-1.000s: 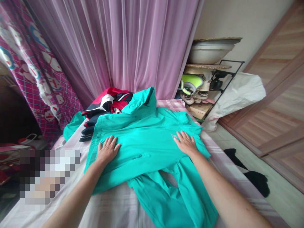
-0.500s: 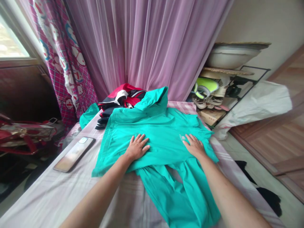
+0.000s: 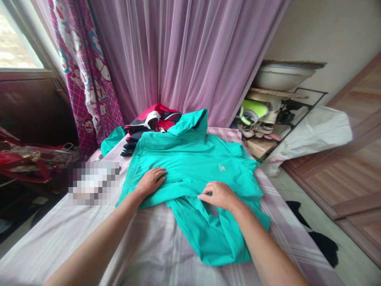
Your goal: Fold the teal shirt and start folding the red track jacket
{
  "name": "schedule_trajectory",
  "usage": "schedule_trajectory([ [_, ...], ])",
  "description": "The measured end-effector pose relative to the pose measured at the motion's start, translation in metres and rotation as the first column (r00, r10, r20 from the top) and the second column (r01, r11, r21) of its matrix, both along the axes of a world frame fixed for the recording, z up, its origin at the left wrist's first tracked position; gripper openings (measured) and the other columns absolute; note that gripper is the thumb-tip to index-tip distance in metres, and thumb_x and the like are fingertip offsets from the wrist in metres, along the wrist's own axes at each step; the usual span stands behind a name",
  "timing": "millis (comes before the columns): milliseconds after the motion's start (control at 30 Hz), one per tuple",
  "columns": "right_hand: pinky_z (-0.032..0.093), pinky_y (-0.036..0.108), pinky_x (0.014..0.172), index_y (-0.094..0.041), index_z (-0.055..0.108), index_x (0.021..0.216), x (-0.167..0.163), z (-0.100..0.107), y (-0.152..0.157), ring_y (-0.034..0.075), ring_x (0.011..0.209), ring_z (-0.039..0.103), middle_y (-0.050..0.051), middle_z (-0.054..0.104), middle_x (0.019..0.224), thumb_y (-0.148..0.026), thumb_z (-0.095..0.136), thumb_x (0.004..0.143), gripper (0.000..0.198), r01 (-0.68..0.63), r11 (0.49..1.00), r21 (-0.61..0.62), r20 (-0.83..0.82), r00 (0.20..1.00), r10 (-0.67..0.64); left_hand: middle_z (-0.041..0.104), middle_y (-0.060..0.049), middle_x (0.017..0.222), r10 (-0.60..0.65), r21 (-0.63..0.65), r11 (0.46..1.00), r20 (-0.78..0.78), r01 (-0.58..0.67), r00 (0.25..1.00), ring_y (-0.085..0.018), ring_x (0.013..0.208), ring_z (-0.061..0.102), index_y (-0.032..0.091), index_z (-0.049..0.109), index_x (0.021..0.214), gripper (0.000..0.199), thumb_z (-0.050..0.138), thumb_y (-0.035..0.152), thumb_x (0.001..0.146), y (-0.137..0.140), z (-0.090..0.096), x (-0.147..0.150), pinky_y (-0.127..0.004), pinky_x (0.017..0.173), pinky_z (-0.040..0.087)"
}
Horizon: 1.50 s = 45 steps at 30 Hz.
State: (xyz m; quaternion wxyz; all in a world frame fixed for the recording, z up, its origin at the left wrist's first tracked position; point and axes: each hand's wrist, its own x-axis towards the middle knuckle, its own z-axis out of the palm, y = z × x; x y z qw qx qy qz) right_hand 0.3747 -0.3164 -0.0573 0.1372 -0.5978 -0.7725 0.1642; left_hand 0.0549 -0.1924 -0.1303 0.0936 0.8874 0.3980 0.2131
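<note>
A turquoise jacket (image 3: 208,167) lies spread on the bed, its collar end pointing away and a small white logo on the front. My left hand (image 3: 151,180) rests flat on the cloth near the hem, fingers stretched out and holding nothing. Thumb and forefinger of my right hand (image 3: 218,194) are pinched together at the jacket's near edge, over the sleeve (image 3: 202,234) that hangs toward me in a bent loop. The cloth between those fingertips is mostly hidden.
Folded dark and red clothes (image 3: 154,119) are stacked behind the jacket. A phone (image 3: 93,182), pixelated, lies at left on the checked sheet (image 3: 154,246). Purple curtains (image 3: 190,59) hang behind. A rack with shoes (image 3: 253,129) and a basin (image 3: 284,75) stands at right.
My right hand has moved left and toward me, from lying flat near the logo to a pinch at the near edge. My left hand has slid left toward the hem. The sleeve's lower end has shifted.
</note>
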Motion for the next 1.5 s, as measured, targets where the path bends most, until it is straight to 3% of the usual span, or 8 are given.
schedule_trajectory([
  [167, 0.040, 0.027, 0.067, -0.025, 0.076, 0.072, -0.007, 0.004, 0.000, 0.018, 0.077, 0.064, 0.002, 0.075, 0.083, -0.045, 0.073, 0.078, 0.021, 0.006, 0.999, -0.032, 0.060, 0.998, -0.004, 0.068, -0.010, 0.135, 0.022, 0.036, 0.999, 0.020, -0.022, 1.000, -0.028, 0.129, 0.060, 0.021, 0.068, 0.126, 0.046, 0.044, 0.048, 0.099, -0.004, -0.001, 0.002, -0.049, 0.112, 0.046],
  [567, 0.044, 0.029, 0.066, -0.021, 0.065, 0.066, 0.054, -0.016, -0.026, 0.018, 0.067, 0.057, 0.001, 0.067, 0.066, -0.056, 0.057, 0.077, 0.038, 0.309, 0.951, 0.013, -0.458, 0.847, -0.269, 0.070, -0.011, 0.131, 0.096, 0.031, 0.995, 0.004, -0.096, 0.995, -0.028, 0.122, 0.064, 0.021, 0.071, 0.119, 0.040, 0.045, 0.041, 0.096, -0.013, 0.010, 0.009, -0.047, 0.110, 0.048],
  [700, 0.043, 0.031, 0.061, -0.020, 0.066, 0.067, 0.069, -0.028, -0.053, 0.018, 0.061, 0.055, 0.001, 0.062, 0.059, -0.067, 0.061, 0.069, 0.047, 0.536, 0.844, 0.024, -0.610, 0.677, -0.412, 0.070, -0.011, 0.131, 0.026, 0.094, 0.995, 0.049, -0.031, 0.998, -0.026, 0.120, 0.065, 0.024, 0.069, 0.124, 0.041, 0.041, 0.040, 0.099, -0.052, 0.023, 0.017, -0.045, 0.107, 0.049],
  [933, 0.040, 0.030, 0.048, -0.020, 0.066, 0.072, 0.076, -0.061, -0.085, 0.019, 0.053, 0.055, 0.002, 0.060, 0.053, -0.086, 0.064, 0.050, 0.070, 0.832, 0.546, -0.094, -0.827, 0.240, -0.508, 0.063, -0.007, 0.142, -0.219, 0.085, 0.969, -0.139, 0.232, 0.966, -0.031, 0.136, 0.053, 0.034, 0.072, 0.120, 0.032, 0.066, 0.035, 0.089, -0.117, 0.039, 0.025, -0.059, 0.118, 0.034],
  [1100, 0.042, 0.029, 0.047, -0.020, 0.066, 0.070, 0.074, -0.064, -0.089, 0.018, 0.053, 0.057, 0.002, 0.062, 0.054, -0.084, 0.069, 0.049, 0.067, 0.800, 0.594, -0.082, -0.867, 0.236, -0.438, 0.061, -0.003, 0.144, -0.174, 0.109, 0.974, -0.182, 0.196, 0.968, -0.032, 0.137, 0.052, 0.031, 0.078, 0.099, 0.019, 0.065, 0.024, 0.087, -0.125, 0.047, 0.031, -0.056, 0.121, 0.031],
  [1267, 0.038, 0.026, 0.041, -0.022, 0.063, 0.072, 0.072, -0.059, -0.097, 0.015, 0.050, 0.056, 0.003, 0.068, 0.066, -0.078, 0.075, 0.045, 0.063, 0.779, 0.602, -0.174, -0.922, 0.086, -0.378, 0.069, -0.003, 0.133, -0.191, 0.108, 0.975, -0.033, 0.194, 0.981, -0.029, 0.132, 0.056, 0.026, 0.073, 0.088, 0.016, 0.057, 0.025, 0.091, -0.131, 0.064, 0.051, -0.053, 0.118, 0.035],
  [1367, 0.034, 0.026, 0.037, -0.024, 0.063, 0.073, 0.069, -0.052, -0.104, 0.014, 0.048, 0.055, 0.005, 0.071, 0.072, -0.073, 0.076, 0.049, 0.056, 0.747, 0.637, -0.189, -0.928, 0.076, -0.365, 0.076, -0.003, 0.105, -0.167, -0.103, 0.977, 0.168, 0.186, 0.972, -0.025, 0.109, 0.067, 0.025, 0.069, 0.087, 0.016, 0.056, 0.033, 0.091, -0.130, 0.086, 0.067, -0.043, 0.105, 0.047],
  [1500, 0.030, 0.026, 0.036, -0.022, 0.068, 0.076, 0.063, -0.040, -0.108, 0.015, 0.049, 0.056, 0.008, 0.073, 0.079, -0.068, 0.078, 0.055, 0.052, 0.690, 0.706, -0.160, -0.934, 0.125, -0.334, 0.070, 0.001, 0.073, 0.111, -0.427, 0.898, 0.443, 0.101, 0.890, -0.021, 0.086, 0.069, 0.024, 0.063, 0.073, 0.019, 0.061, 0.039, 0.084, -0.115, 0.117, 0.087, -0.034, 0.086, 0.055],
])
